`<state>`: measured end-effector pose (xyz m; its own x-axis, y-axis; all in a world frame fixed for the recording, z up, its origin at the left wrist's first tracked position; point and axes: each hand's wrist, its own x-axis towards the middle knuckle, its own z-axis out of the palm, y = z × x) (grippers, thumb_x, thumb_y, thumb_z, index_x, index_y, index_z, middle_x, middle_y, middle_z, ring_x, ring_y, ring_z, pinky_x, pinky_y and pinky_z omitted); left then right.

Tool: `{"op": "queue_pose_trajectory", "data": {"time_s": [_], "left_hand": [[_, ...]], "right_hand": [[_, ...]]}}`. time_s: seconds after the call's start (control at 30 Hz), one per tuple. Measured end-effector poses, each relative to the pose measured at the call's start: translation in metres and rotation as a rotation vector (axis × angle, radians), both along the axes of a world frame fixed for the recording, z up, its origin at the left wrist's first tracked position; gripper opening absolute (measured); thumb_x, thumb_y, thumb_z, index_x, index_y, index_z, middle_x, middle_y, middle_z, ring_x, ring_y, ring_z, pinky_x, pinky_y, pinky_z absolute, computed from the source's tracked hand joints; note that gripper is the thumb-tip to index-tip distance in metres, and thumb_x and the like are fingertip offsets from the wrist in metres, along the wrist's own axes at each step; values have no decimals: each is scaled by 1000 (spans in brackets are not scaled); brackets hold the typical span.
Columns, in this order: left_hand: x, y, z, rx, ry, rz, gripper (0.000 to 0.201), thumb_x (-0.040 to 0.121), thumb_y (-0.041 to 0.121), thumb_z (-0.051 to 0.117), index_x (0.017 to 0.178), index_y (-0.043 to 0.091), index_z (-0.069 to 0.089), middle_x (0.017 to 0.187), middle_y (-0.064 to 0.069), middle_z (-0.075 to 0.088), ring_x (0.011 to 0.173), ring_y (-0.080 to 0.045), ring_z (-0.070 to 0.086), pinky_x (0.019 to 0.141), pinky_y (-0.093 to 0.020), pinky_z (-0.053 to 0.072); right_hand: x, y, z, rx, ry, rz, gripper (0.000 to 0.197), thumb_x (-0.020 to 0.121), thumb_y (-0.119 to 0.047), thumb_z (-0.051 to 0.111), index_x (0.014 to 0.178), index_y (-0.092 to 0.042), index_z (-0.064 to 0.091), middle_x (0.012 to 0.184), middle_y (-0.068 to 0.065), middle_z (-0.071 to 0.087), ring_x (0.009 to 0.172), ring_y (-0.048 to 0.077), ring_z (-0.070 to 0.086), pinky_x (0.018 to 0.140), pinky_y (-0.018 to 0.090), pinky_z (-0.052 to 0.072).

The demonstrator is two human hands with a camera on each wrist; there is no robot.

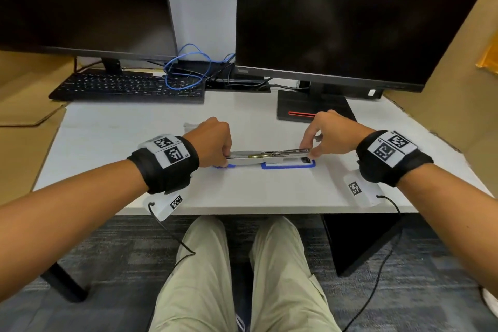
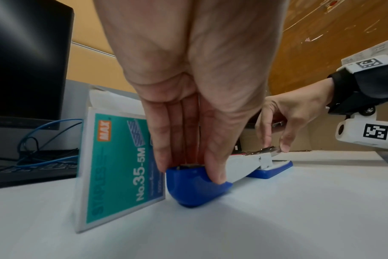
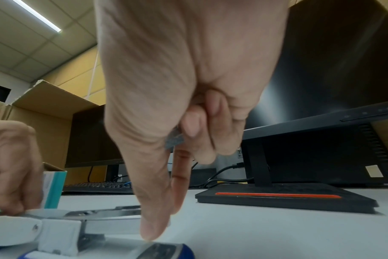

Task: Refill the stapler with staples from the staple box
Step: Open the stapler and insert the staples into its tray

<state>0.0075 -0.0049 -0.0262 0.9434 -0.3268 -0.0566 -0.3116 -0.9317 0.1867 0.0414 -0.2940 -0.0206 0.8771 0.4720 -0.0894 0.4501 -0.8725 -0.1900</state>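
Stapler [image 1: 269, 157] lies on the table [image 1: 242, 191] between both grips. Left hand [image 1: 213, 143] pinches its blue rear end, apparently steadying it; right hand [image 1: 332, 134] pinches the metal front, a staple strip [image 2: 278, 124] tucked in its curled fingers. Staple box [image 2: 120, 168] stands just beside the left grip.

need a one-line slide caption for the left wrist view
Left hand grips the blue end of the opened stapler beside the MAX No.35-5M staple box while the right hand pinches the metal front.
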Motion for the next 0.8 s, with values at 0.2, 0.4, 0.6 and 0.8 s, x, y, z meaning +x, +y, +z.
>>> {"op": "queue_pose_trajectory", "data": {"time_s": [0.2,0.4,0.6,0.8], "left_hand": [[-2,-23,0,23,15,-212,29,81,37,67,104,21,71,110,-5,67,106,-25,61,89,-41,54],[-8,-42,-11,162,89,-428,70,88,38,58,151,28,29,157,3,33,140,-22,38,116,-41,33],[-8,-44,-9,191,120,-424,75,87,38,59,152,30,23,160,3,29,139,-25,39,116,-44,32],[-7,-47,-7,256,120,-425,70,89,40,55,152,32,24,161,4,26,136,-26,40,114,-43,33]], "right_hand": [[-3,5,5,-45,30,13,26,74,-27,82,99,-22,79,92,-8,74,87,10,62,91,38,54],[-5,6,12,1,-12,-35,38,84,-32,72,119,-18,70,98,-2,68,83,11,58,82,28,52],[-8,14,8,130,20,-51,45,94,-7,50,138,-14,52,105,1,68,76,1,56,82,23,47],[-7,16,-1,260,31,-34,24,92,-22,63,115,-16,57,112,4,72,88,12,70,74,25,56]]}}
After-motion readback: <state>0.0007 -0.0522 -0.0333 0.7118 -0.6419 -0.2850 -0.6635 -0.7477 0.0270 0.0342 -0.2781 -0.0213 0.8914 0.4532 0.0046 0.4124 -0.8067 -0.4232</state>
